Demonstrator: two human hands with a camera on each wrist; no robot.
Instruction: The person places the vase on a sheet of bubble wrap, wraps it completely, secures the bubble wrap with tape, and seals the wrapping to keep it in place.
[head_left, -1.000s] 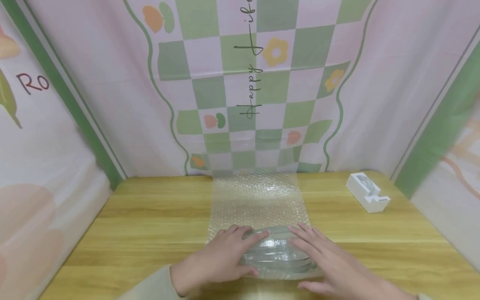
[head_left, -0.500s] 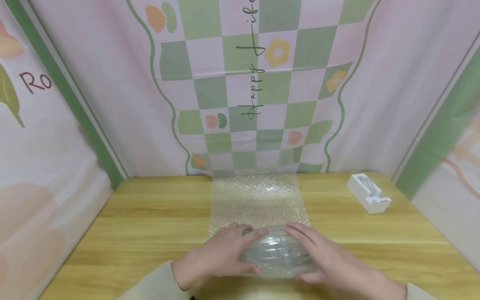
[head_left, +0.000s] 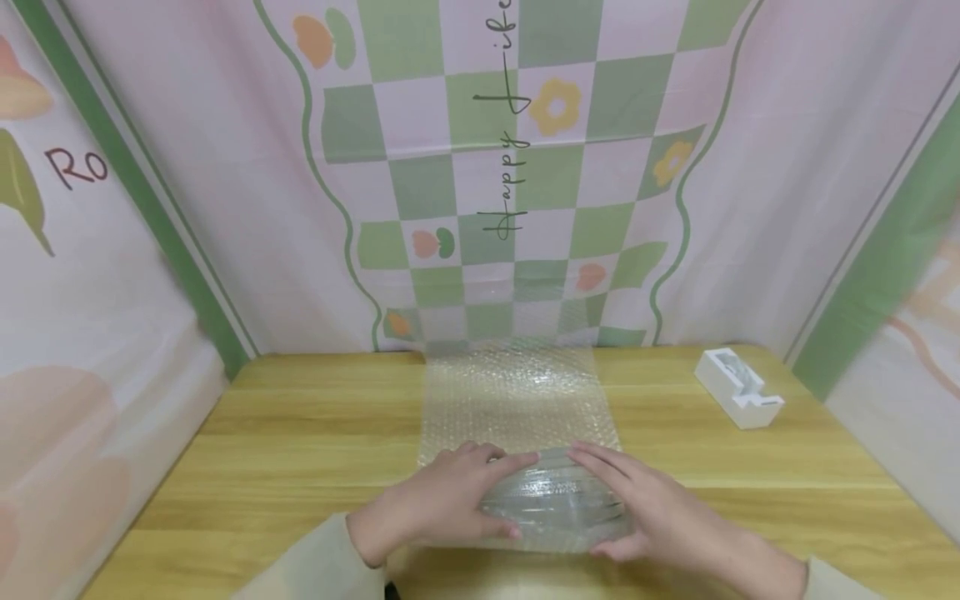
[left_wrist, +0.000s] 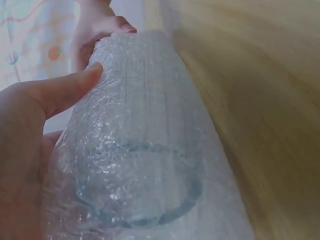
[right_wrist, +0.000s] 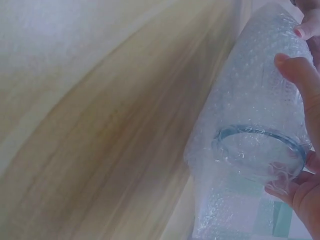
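Observation:
A clear glass vessel [head_left: 558,500] with lengthwise ridges lies on its side in bubble wrap near the table's front. Its round end rim shows through the plastic in both wrist views. My left hand [head_left: 450,500] grips the left end, fingers over the far side and thumb on the near side. At the other end my right hand [head_left: 652,508] holds the bundle the same way. The left thumb [left_wrist: 75,87] presses on the wrap in the left wrist view. A flat length of bubble wrap [head_left: 517,408] runs from the bundle to the back edge.
A white tape dispenser [head_left: 738,390] stands at the back right of the wooden table [head_left: 315,433]. Behind the table hangs a curtain [head_left: 480,167] with green checks. Printed cloth also hangs on both sides.
The right hand has moved inward and its fingers and thumb have closed round the bundle's right end. The bundle has shifted slightly away from the person, with both hands on it.

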